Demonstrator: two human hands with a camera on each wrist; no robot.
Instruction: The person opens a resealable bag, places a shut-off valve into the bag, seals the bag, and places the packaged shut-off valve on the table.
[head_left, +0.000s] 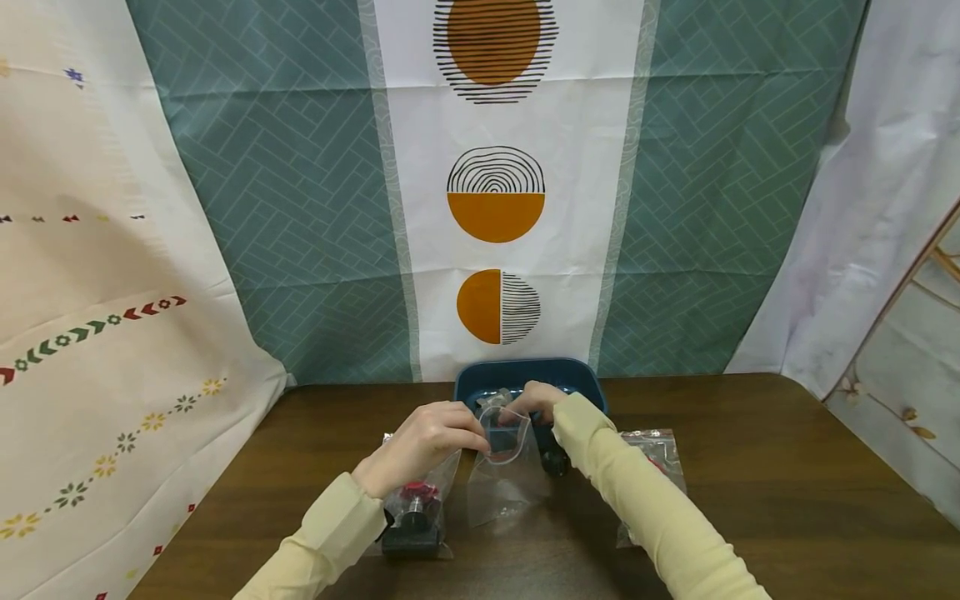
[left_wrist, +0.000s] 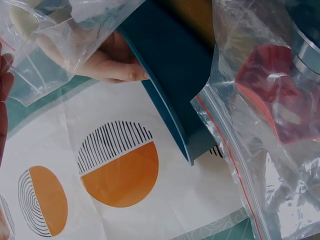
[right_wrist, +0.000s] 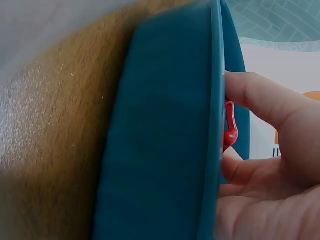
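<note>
My left hand (head_left: 427,442) pinches the rim of a clear zip bag (head_left: 504,492), whose mouth gapes in a rounded loop. My right hand (head_left: 538,400) reaches down into a dark blue bin (head_left: 528,367) behind the bag. In the right wrist view, the thumb and fingers close around a small red piece (right_wrist: 230,127) just inside the bin's wall (right_wrist: 165,125). The fingertips are hidden behind the rim, as is most of the piece. Under the left forearm lies a filled clear bag (head_left: 412,542) holding a red-handled part with a metal stem and dark base (left_wrist: 267,92).
Another filled clear bag (head_left: 663,454) with something red in it lies partly beneath the right forearm. Other contents of the bin are hard to make out. The brown wooden table (head_left: 750,467) meets a patterned cloth (head_left: 300,208) at the back.
</note>
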